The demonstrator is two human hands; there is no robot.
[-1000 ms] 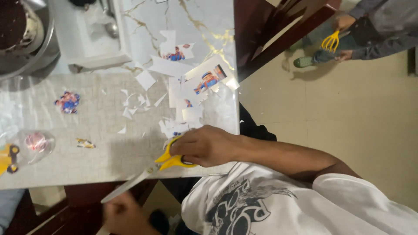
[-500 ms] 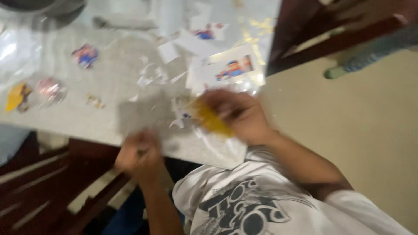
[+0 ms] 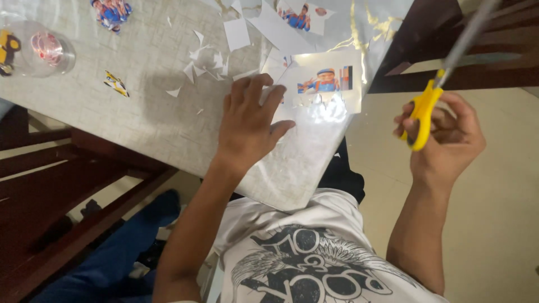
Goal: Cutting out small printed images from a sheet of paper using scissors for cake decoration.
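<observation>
My left hand (image 3: 249,120) lies on the table with fingers spread, its fingertips touching a glossy printed sheet (image 3: 324,84) that shows a cartoon figure. Off the table's corner, my right hand (image 3: 443,140) is raised in the air and grips yellow-handled scissors (image 3: 435,92), blades pointing up and away. Small white paper scraps (image 3: 205,62) lie scattered just beyond my left hand. Another cut-out figure (image 3: 110,12) rests near the far left of the table top.
The table (image 3: 140,118) has a pale textured cover. A clear round container (image 3: 42,51) stands at the left edge, a small yellow cut-out (image 3: 116,84) near it. More printed paper (image 3: 295,17) lies at the far side. Dark wooden chairs (image 3: 67,185) flank the table.
My right hand lifted the scissors off the table and swung them out to the right. My left hand came up from below the table edge and settled on the printed sheet.
</observation>
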